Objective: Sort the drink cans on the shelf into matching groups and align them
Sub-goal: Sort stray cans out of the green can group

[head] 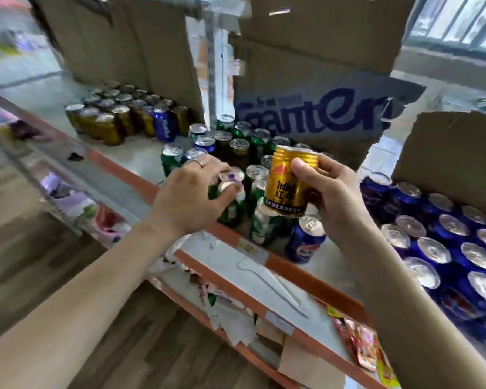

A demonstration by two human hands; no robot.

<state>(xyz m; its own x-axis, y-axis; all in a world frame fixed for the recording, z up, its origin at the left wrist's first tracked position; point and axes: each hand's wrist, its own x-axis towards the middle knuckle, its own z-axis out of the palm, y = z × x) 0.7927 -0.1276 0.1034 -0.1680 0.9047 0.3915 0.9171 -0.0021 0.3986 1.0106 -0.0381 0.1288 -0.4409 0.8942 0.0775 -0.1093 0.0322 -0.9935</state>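
Observation:
My right hand (330, 192) grips a gold Red Bull can (288, 182), lifted above the mixed cans in the middle of the shelf (141, 158). My left hand (194, 192) curls over the top of a green can (232, 207) at the front of that mixed cluster (244, 147), fingers round its rim. A group of gold cans (107, 119) stands at the back left, with one blue can (164, 124) among them. A lone blue Pepsi can (305, 240) stands near the shelf's front edge, below my right hand.
A block of several blue cans (446, 248) fills the right side. Cardboard boxes (314, 113) stand behind the cans, another (449, 158) at the right. The orange shelf edge (292, 270) runs diagonally; a lower shelf holds papers and packets (359, 341).

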